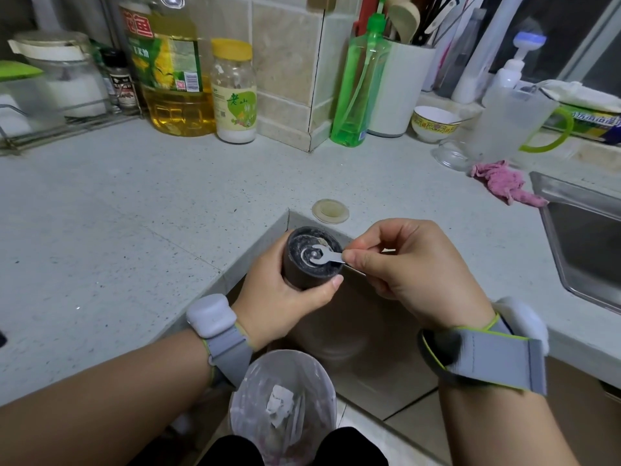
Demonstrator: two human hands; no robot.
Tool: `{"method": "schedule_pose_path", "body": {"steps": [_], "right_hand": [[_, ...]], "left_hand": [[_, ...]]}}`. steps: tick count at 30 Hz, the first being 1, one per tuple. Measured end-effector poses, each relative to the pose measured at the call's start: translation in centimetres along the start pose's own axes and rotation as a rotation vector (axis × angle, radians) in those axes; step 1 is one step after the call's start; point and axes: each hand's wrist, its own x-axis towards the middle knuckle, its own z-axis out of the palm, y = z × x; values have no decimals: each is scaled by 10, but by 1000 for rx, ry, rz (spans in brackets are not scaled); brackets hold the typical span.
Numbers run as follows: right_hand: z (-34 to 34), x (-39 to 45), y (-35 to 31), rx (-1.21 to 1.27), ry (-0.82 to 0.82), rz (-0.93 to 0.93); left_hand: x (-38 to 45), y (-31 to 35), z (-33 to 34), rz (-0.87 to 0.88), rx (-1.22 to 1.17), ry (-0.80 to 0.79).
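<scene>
Two grips on one job. The left grip [285, 297] wraps round a dark cylinder [311, 275], thumb across the near side, holding it upright w/ the open end up. It's in mid-air, just off the inner corner of the desk [134, 230] and above a bag-lined bin [285, 395] w/ paper scraps inside. The right grip [413, 270] pinches the handle of a small flat wrench [324, 259] betw. thumb & forefinger, other fingers curled in. The wrench head sits on the nut [315, 254] at the cylinder's centre. Both wrists wear grey straps.

On the desk just beyond the cylinder lies a round beige lid [331, 211]. Further right, a pink cloth [507, 183] lies by the edge of the sink [588, 237], near a clear jug [514, 122] w/ green handle & a small bowl [435, 124]. At the back wall: green soap bottle [359, 85] touching a white utensil pot [400, 89], yellow-lidded jar [233, 92] beside a big oil bottle [171, 68], spice rack far left.
</scene>
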Motion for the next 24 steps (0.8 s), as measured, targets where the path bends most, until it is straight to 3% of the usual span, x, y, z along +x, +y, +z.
{"method": "schedule_pose_path", "body": {"steps": [7, 10, 12, 14, 21, 24], "right_hand": [[3, 2, 5, 115, 71, -25], [-15, 17, 20, 176, 278, -1], [-31, 35, 40, -43, 433, 5], [-41, 51, 60, -289, 486, 38], [-43, 77, 87, -726, 573, 66], [-30, 86, 79, -818, 468, -32]], "left_hand": [[3, 1, -3, -8, 55, 19], [6, 1, -3, -63, 37, 57], [7, 3, -3, -80, 29, 81], [7, 4, -3, -90, 32, 76], [7, 0, -3, -163, 26, 51], [8, -5, -3, -209, 3, 51]]}}
